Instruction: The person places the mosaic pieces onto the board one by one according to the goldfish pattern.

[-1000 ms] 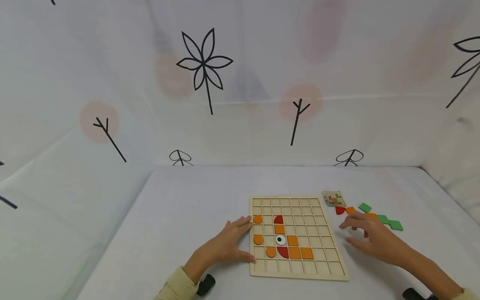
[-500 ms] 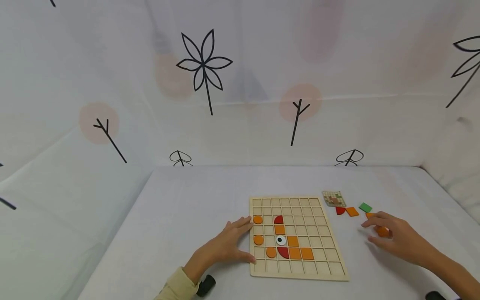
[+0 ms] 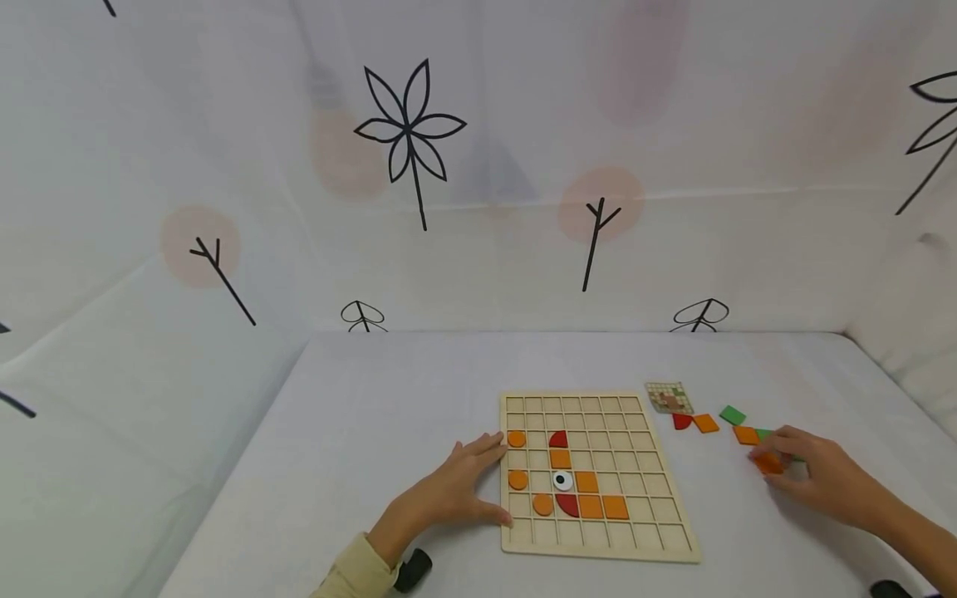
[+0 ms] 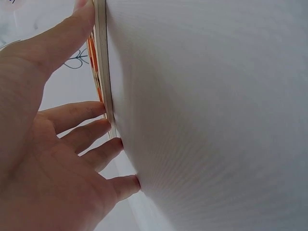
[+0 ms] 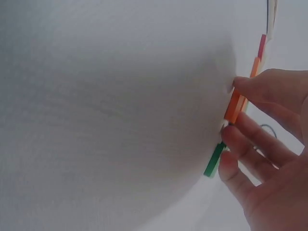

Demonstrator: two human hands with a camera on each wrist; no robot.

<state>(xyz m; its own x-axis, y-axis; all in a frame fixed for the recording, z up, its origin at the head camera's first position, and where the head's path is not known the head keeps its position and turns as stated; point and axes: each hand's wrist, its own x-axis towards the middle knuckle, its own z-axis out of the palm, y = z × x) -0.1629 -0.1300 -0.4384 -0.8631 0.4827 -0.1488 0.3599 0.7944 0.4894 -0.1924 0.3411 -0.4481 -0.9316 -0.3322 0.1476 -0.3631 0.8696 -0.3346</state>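
A square wooden grid board [image 3: 613, 540] lies on the white table. Set into its cells are orange discs [image 3: 517, 479], orange squares [image 3: 591, 507], red quarter-round tiles [image 3: 558, 439] and a white eye disc [image 3: 563, 481]. My left hand [image 3: 446, 488] rests with spread fingers against the board's left edge; in the left wrist view the fingertips touch its side [image 4: 102, 62]. To the right of the board, my right hand [image 3: 826, 477] pinches an orange tile [image 3: 770, 463] between thumb and fingers, low at the tabletop. A green tile [image 5: 214, 160] lies close by its fingertips in the right wrist view.
A small patterned card [image 3: 669, 398] lies beyond the board's upper right corner. Near it are a red quarter-round tile [image 3: 682, 422], two orange tiles [image 3: 706, 423] and a green tile [image 3: 733, 414]. More green is partly hidden behind the right hand. A white printed cloth [image 3: 478, 249] hangs behind.
My right hand has moved right, away from the board, and its thumb and fingers have closed on the orange tile. The left hand stays at the board's edge.
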